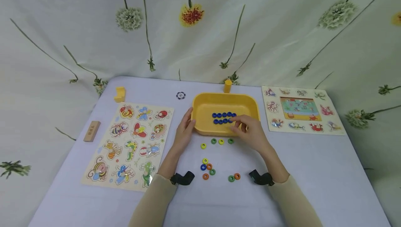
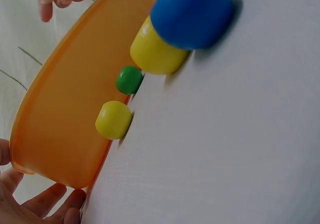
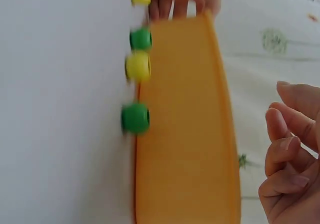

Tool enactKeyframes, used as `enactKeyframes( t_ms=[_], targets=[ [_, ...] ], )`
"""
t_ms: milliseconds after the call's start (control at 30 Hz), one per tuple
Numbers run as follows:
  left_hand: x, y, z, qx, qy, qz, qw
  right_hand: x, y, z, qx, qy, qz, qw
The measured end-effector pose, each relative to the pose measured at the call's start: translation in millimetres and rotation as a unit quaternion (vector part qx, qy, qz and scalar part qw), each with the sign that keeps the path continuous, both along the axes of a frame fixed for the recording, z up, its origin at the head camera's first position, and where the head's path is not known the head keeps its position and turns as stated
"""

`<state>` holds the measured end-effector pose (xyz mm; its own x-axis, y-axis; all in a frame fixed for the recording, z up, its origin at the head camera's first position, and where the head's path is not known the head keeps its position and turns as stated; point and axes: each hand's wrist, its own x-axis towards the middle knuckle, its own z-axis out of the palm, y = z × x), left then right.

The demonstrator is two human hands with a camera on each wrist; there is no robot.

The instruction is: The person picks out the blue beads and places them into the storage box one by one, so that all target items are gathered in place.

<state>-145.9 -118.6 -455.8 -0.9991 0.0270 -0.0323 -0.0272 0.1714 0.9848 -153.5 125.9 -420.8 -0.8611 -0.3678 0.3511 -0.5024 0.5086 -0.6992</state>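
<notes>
A yellow tray (image 1: 200, 132) stands at mid-table, with several blue beads (image 1: 219, 115) in two rows inside. At its left end my left hand (image 1: 183, 131) holds it, thumb at the rim and fingers against the outer wall, as the left wrist view also shows. My right hand (image 1: 250, 133) hovers over the tray's front right part, its index fingertip right by the end of the nearer blue row. In the right wrist view the fingers (image 3: 285, 156) are loosely bent with nothing between them. Just before the tray lie green beads (image 3: 135, 118) and yellow beads (image 2: 114, 120).
Nearer me sit a blue bead (image 1: 203, 167), orange beads (image 1: 205, 176) and a green bead (image 1: 231, 178). An insect puzzle board (image 1: 169, 122) lies left, a sea-animal board (image 1: 307, 127) right. Around are a wooden block (image 1: 92, 131), yellow blocks (image 1: 120, 94), a yellow cylinder (image 1: 227, 86) and a chip (image 1: 180, 95).
</notes>
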Motion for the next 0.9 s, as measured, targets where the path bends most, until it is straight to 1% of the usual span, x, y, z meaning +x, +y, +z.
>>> enactKeyframes(
  t_ms=[67,133,167,267,433,500,600,733,900],
  targets=[
    [-0.6,-0.4,0.5,0.001,0.002,0.000,1.0000,15.2,-8.3,3.0,-0.021,0.010,0.032,0.999],
    [-1.1,-0.4,0.8,0.001,0.003,0.002,1.0000,27.6,-18.4,3.0,-0.021,0.013,0.067,0.997],
    [-1.4,-0.4,0.7,0.002,0.002,0.003,1.0000,33.1,-23.7,2.2,-0.017,0.014,0.082,0.996],
    [-2.0,-0.1,-0.1,0.008,0.003,0.002,1.0000,42.6,-35.6,-12.5,0.015,0.018,0.128,0.991],
    [-1.6,0.8,-0.3,0.019,0.005,-0.003,0.9998,59.1,-52.4,-23.4,0.058,0.006,0.185,0.981],
    [-1.1,1.1,0.1,0.018,0.004,-0.002,0.9998,62.1,-56.6,-28.0,0.072,-0.005,0.197,0.978],
    [-0.6,1.3,0.4,0.014,0.002,-0.001,0.9999,63.6,-59.7,-33.7,0.085,-0.014,0.203,0.975],
    [-0.2,0.9,0.6,0.012,-0.004,0.000,0.9999,62.6,-60.3,-40.5,0.097,-0.014,0.201,0.975],
    [0.4,-0.1,0.1,0.011,-0.003,0.001,0.9999,61.5,-61.1,-48.3,0.133,-0.029,0.195,0.971]
  ],
)
